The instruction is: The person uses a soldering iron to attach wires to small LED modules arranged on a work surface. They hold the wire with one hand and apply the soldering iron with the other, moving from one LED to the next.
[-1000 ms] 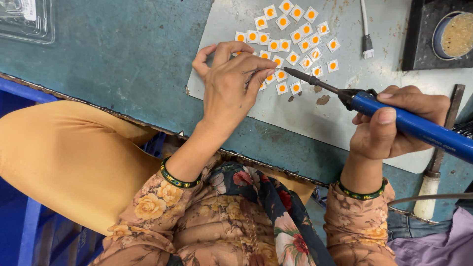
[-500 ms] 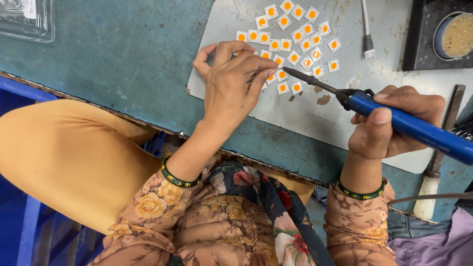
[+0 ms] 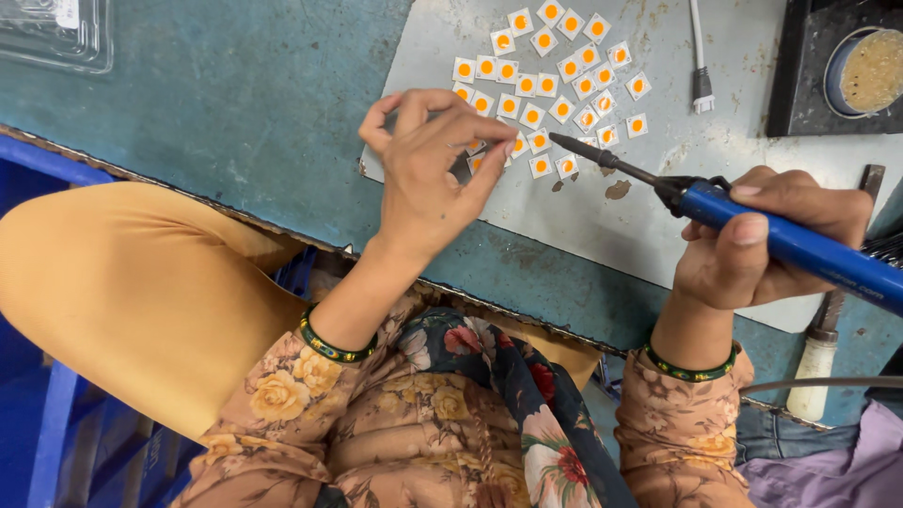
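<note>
We are looking down at a grey plate [image 3: 658,216] lying on a teal bench [image 3: 235,122]. A cluster of small white chips [image 3: 555,71] with orange centres is lying on the plate's far part.

The left hand [image 3: 428,179] is hovering over the near edge of that cluster, fingers curled, thumb and forefinger tips drawn close together. We cannot tell whether anything is pinched between them; the hand is covering several chips.

The right hand [image 3: 762,240] is gripping a blue-handled iron [image 3: 752,226], fingers wrapped tight round the handle. Its dark tip is pointing left, sitting just beside the nearest chips, right of the left hand's fingertips.

We are also noting a white plug [image 3: 701,94] above, a dark tray holding a round tin [image 3: 870,71] at the far right, and a clear plastic tray [image 3: 52,33] at top left.
</note>
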